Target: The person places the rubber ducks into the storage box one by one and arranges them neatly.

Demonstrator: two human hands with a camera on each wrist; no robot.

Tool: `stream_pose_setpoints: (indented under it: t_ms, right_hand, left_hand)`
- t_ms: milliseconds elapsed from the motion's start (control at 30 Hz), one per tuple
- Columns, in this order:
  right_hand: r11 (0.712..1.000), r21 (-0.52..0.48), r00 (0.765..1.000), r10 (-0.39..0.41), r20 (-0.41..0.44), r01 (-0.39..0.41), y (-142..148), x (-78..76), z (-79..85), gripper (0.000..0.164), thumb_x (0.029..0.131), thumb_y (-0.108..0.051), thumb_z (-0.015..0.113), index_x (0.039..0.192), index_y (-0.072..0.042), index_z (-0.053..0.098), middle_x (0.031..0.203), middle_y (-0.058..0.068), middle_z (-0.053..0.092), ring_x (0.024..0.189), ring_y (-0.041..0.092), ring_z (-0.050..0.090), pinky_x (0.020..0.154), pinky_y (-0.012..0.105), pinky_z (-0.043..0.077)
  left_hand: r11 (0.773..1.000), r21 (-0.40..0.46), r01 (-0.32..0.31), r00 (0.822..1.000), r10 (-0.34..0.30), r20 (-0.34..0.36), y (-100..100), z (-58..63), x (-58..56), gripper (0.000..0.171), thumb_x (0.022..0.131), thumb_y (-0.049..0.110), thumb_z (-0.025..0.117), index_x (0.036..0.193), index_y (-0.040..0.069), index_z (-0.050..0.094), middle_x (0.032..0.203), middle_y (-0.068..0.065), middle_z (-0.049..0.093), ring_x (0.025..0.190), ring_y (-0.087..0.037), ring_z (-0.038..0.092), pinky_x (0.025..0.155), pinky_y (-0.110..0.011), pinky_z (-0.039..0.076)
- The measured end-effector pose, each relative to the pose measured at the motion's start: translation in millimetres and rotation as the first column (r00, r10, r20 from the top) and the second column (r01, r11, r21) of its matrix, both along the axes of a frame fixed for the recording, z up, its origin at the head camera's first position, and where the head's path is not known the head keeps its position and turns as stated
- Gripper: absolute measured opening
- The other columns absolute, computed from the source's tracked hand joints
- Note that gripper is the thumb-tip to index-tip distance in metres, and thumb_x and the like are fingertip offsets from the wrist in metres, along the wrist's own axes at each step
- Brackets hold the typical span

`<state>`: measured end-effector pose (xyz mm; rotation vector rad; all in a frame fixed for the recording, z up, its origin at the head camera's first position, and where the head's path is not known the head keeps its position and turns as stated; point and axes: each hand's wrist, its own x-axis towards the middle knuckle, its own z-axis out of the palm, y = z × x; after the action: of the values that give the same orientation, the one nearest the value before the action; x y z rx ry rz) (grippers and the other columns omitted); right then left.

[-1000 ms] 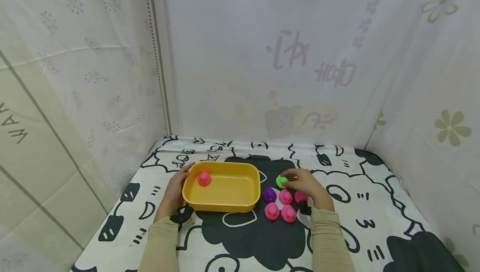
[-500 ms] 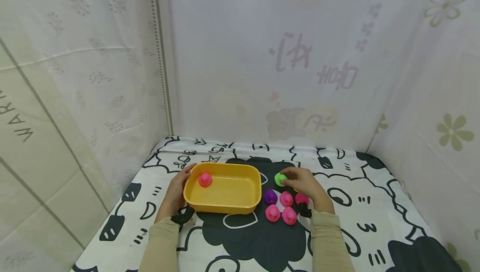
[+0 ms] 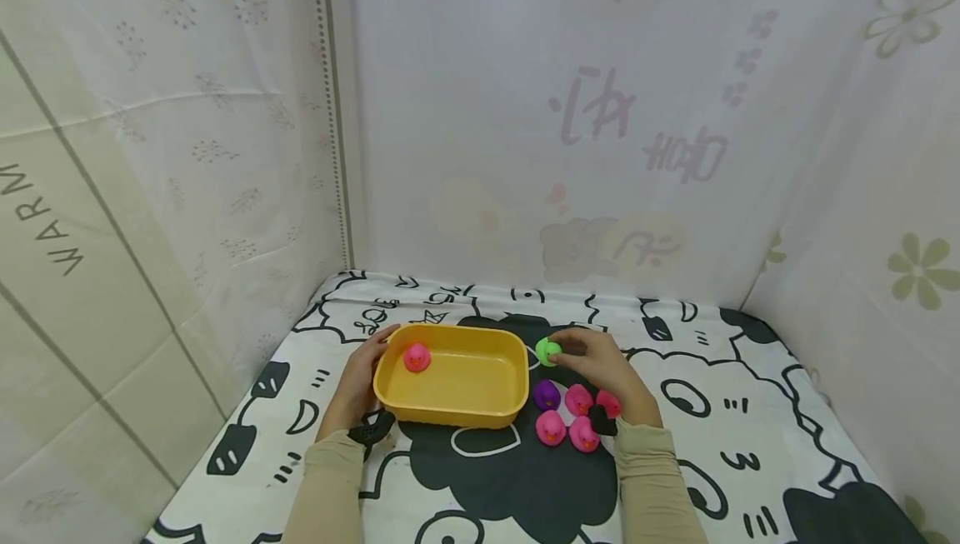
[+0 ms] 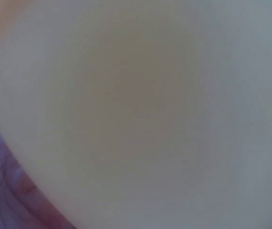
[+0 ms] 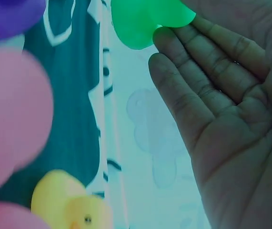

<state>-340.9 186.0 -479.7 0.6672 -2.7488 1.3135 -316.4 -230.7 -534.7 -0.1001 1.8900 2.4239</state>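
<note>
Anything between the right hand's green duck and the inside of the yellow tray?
No loose object visible: the right hand holds the green duck beside the yellow tray, and only the tray's right rim stands between, so it probably must clear that. The purple duck sits nearer the person, off the direct path.

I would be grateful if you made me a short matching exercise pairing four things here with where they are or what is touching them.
1. green duck
2. purple duck
3. yellow tray
4. lone pink duck

A. touched along its outer side by the left hand
B. inside the tray, toward its left end
C. pinched by the right hand
D. grouped with pink ducks on the patterned cloth

Right pairs: 1-C, 2-D, 3-A, 4-B
</note>
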Motion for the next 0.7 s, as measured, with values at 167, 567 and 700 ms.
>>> stream_pose_setpoints:
  t_ms: [167,567,700]
  right_hand:
    - [0.999,0.005,0.999,0.037,-0.007,-0.037,-17.5,-3.2,5.3,0.031,0.089,-0.026,0.077,0.118,-0.019,0.072,0.115,-0.003,0.07,0.113,0.023,0.067,0.092,0.039,0.056]
    - [0.985,-0.05,0.986,0.165,0.0,-0.165,-54.1,-8.8,18.1,0.028,0.09,-0.03,0.075,0.118,-0.024,0.072,0.115,-0.005,0.07,0.109,0.017,0.068,0.091,0.036,0.056]
    - [0.979,-0.056,0.98,0.199,0.025,-0.198,-68.5,-16.1,20.6,0.029,0.09,-0.029,0.075,0.118,-0.022,0.072,0.114,-0.005,0.07,0.107,0.015,0.067,0.09,0.034,0.056]
  left_hand:
    - [1.0,-0.005,-0.006,1.0,0.006,0.003,-0.7,0.4,-0.2,0.05,0.104,0.022,0.037,0.153,0.016,0.042,0.154,-0.006,0.04,0.136,-0.029,0.044,0.109,-0.038,0.043]
    - [1.0,-0.012,-0.009,1.0,0.009,0.002,0.9,0.2,0.3,0.05,0.104,0.022,0.037,0.152,0.016,0.044,0.154,-0.007,0.04,0.137,-0.029,0.043,0.112,-0.042,0.039]
    - [1.0,-0.023,-0.008,1.0,0.008,0.0,0.3,1.2,1.3,0.05,0.103,0.022,0.036,0.153,0.015,0.042,0.154,-0.007,0.04,0.137,-0.029,0.044,0.111,-0.042,0.04]
